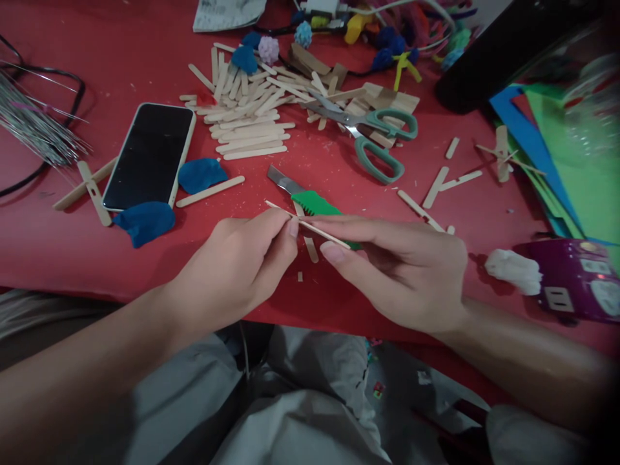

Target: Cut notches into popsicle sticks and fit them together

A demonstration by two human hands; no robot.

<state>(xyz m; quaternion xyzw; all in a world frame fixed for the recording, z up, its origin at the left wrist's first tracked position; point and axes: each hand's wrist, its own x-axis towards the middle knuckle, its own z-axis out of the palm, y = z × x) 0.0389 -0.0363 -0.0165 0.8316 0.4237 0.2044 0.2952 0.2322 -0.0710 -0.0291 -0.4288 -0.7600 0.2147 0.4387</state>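
A thin wooden craft stick [323, 232], seen nearly edge-on, is held between both hands above the table's front edge. My left hand [242, 258] pinches it near its middle with thumb and forefinger. The right end sits between the thumb and fingers of my right hand [402, 271]. Just behind and below them lies a green utility knife [317, 203] with its blade out to the left, its handle partly covered by my right hand. A cut stick piece [310, 250] rests on the table under my hands.
Craft sticks [256, 123] are heaped at the back, with green-handled scissors [382, 145] beside them. A phone [150, 155] and blue scraps [202, 175] lie left. Stick pieces [436, 187], coloured paper [576, 155], a purple power strip [576, 278] and a black cylinder [498, 58] are right.
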